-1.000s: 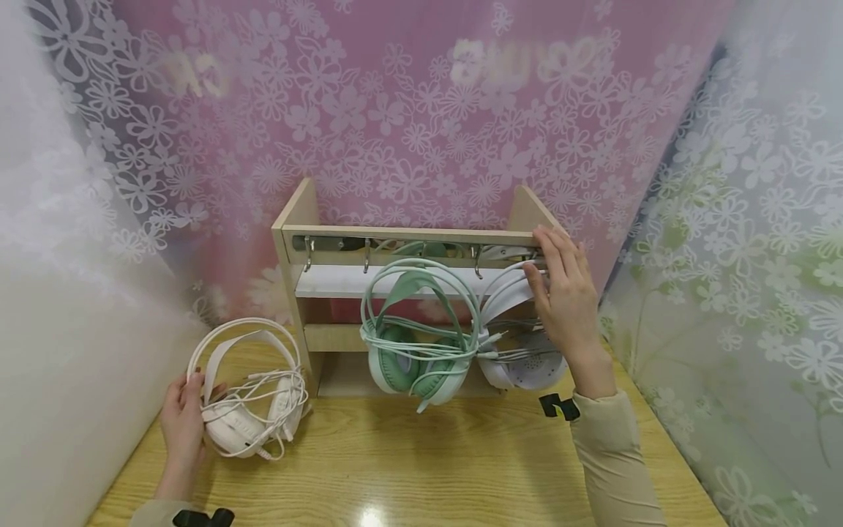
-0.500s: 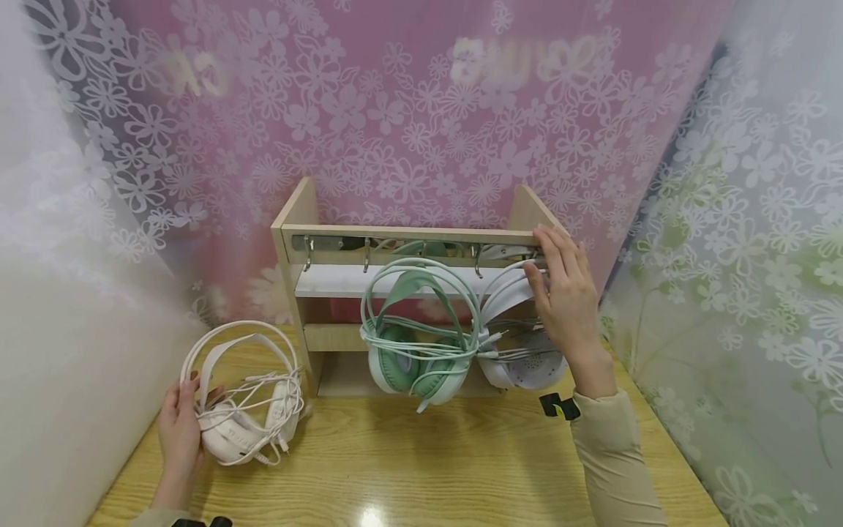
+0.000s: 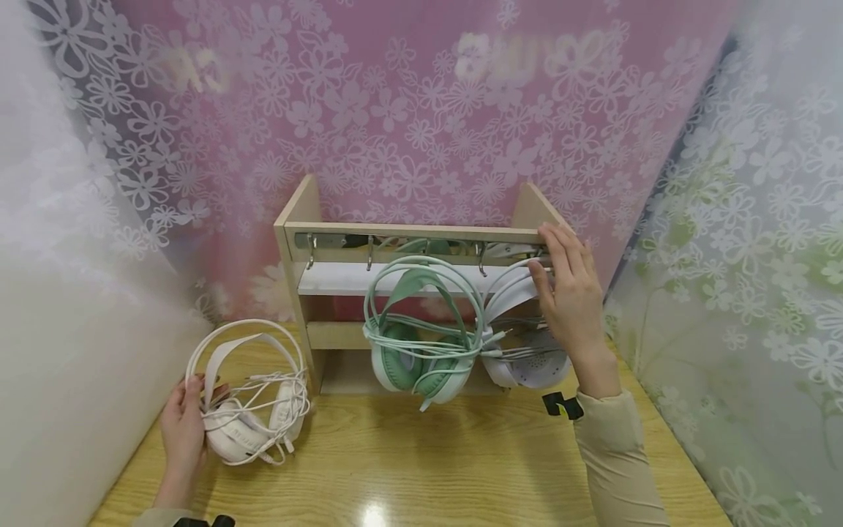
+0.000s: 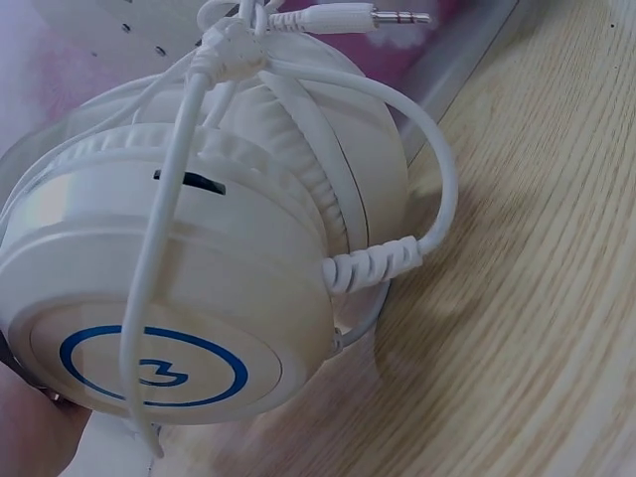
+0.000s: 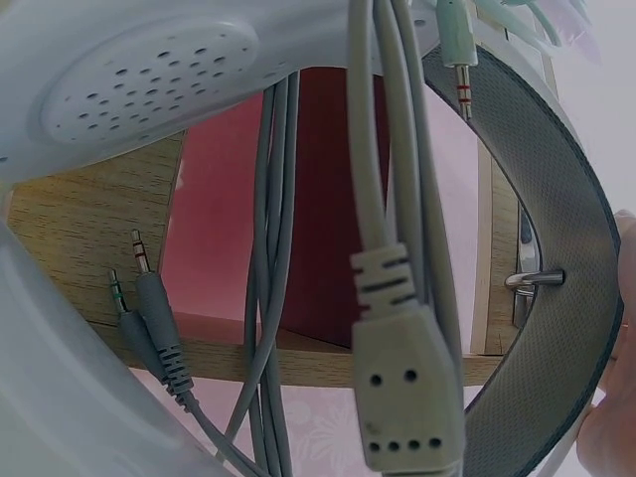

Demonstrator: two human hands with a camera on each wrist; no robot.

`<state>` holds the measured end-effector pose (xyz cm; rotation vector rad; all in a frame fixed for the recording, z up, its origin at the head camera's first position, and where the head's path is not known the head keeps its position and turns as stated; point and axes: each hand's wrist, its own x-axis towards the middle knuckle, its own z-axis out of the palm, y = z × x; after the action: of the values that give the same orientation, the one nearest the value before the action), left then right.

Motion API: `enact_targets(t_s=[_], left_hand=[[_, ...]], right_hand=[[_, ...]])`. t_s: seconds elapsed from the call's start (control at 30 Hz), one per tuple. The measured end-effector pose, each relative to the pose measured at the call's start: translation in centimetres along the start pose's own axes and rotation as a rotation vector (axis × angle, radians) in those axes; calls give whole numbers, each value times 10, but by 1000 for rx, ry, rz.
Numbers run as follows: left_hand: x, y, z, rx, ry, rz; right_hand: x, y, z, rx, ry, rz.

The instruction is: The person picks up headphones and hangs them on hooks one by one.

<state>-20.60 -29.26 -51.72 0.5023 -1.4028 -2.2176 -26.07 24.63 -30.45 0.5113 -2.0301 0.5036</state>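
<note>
A white headset point(image 3: 246, 399) with its cable wound round it lies on the wooden table at the left. My left hand point(image 3: 183, 428) grips its headband and near earcup. The left wrist view shows that earcup point(image 4: 169, 328) with a blue ring mark, and the jack plug point(image 4: 393, 17). A wooden rack point(image 3: 421, 233) with metal hooks carries a mint-green headset point(image 3: 421, 337) and, to its right, a pale grey headset point(image 3: 527, 362). My right hand point(image 3: 568, 293) pinches the grey headband point(image 5: 556, 248) by the rightmost hook point(image 5: 537, 280).
Flower-patterned sheeting closes in the back and both sides. The rack's two left hooks point(image 3: 309, 249) hang bare. The grey headset's cable and splitter point(image 5: 402, 388) dangle in front of the rack's shelf. Bare tabletop point(image 3: 428, 468) lies in front of the rack.
My left hand has shifted the white headset slightly on the table. My right hand stays on the grey headband at the rack's right end.
</note>
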Motion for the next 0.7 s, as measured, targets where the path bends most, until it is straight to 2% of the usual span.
enact_targets(t_s=[0.2, 0.6, 0.7], left_hand=[[-1, -1, -1, -36, -7, 28], [-6, -2, 1, -123, -1, 38], [-7, 0, 1, -147, 6, 19]], right_hand=[[0, -1, -1, 1, -3, 3], [0, 1, 0, -1, 2, 1], [0, 0, 0, -5, -1, 4]])
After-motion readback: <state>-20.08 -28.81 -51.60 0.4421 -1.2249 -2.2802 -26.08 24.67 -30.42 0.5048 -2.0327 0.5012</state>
